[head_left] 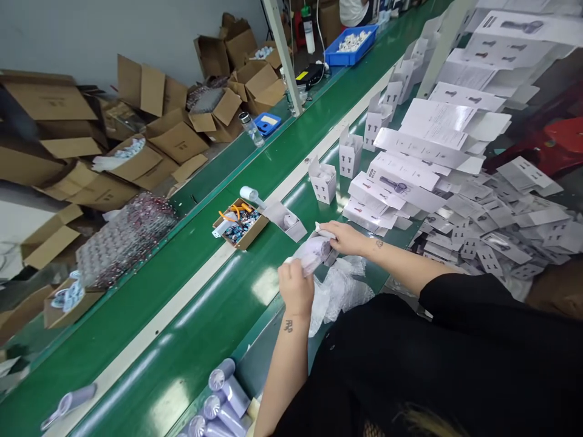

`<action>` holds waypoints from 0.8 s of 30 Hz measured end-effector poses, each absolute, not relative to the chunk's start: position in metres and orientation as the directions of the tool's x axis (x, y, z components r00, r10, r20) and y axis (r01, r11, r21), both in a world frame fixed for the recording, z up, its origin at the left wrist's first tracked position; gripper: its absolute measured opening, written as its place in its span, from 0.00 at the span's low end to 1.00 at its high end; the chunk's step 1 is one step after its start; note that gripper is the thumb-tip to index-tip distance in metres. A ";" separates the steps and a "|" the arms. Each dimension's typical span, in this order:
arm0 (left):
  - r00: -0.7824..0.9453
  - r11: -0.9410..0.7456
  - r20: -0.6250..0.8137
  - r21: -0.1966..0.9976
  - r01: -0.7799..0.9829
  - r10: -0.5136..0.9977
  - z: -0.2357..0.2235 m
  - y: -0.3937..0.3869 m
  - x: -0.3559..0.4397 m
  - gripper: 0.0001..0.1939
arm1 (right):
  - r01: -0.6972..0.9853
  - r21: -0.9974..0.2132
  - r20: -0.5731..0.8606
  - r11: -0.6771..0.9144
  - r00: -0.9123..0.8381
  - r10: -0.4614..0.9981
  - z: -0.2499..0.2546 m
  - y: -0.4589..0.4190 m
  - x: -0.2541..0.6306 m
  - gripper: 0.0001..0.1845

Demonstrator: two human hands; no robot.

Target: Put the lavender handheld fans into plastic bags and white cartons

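Note:
Both my hands hold a pale lilac hand-held fan [314, 252] over the green conveyor belt [191, 340]. My left hand [295, 286] is closed round its lower end. My right hand [347, 238] pinches the upper end, where a small white piece sticks out. Crumpled clear plastic bags [339, 291] lie under my hands. An open white carton [286, 220] lies on the belt just beyond the fan.
Upright open white cartons [323, 181] stand in a row along the belt. Flat printed cartons [410, 176] are heaped on the right. A small cardboard box of bits [240, 224] sits left of my hands. More lilac fans [225, 394] lie at the bottom. Brown boxes [136, 152] crowd the far side.

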State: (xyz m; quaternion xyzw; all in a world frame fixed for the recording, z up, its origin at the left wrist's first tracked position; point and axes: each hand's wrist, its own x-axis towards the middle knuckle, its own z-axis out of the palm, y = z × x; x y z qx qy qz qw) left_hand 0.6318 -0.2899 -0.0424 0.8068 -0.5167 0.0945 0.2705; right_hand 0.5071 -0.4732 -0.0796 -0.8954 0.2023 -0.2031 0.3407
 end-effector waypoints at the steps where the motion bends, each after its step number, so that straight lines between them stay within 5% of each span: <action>1: 0.382 -0.314 0.380 0.230 -0.921 -0.842 -0.036 -0.294 0.625 0.05 | -0.219 -0.701 0.231 -0.679 0.830 -0.507 -0.081 -0.474 0.506 0.32; 5: 0.290 -0.287 0.111 0.043 -0.957 -0.951 -0.004 -0.337 0.603 0.05 | -0.134 -0.746 0.274 -0.652 0.831 -0.484 -0.087 -0.480 0.500 0.31; 11: -0.384 0.368 -0.165 0.121 -0.922 -0.909 -0.001 -0.382 0.628 0.09 | -0.072 -0.830 0.176 -0.554 0.908 -0.381 -0.084 -0.490 0.496 0.28; 15: -0.235 0.224 -0.063 0.139 -0.965 -0.970 -0.023 -0.363 0.645 0.19 | -0.102 -0.872 0.155 -0.479 0.870 -0.468 -0.083 -0.492 0.498 0.28; 20: -0.124 0.125 0.018 0.151 -0.981 -0.992 -0.052 -0.332 0.633 0.16 | -0.256 -0.906 -0.013 -0.337 0.813 -0.582 -0.087 -0.480 0.494 0.31; 24: -0.075 0.102 0.147 0.187 -0.977 -0.986 -0.055 -0.308 0.618 0.13 | -0.412 -0.864 -0.154 -0.289 0.763 -0.628 -0.082 -0.461 0.499 0.20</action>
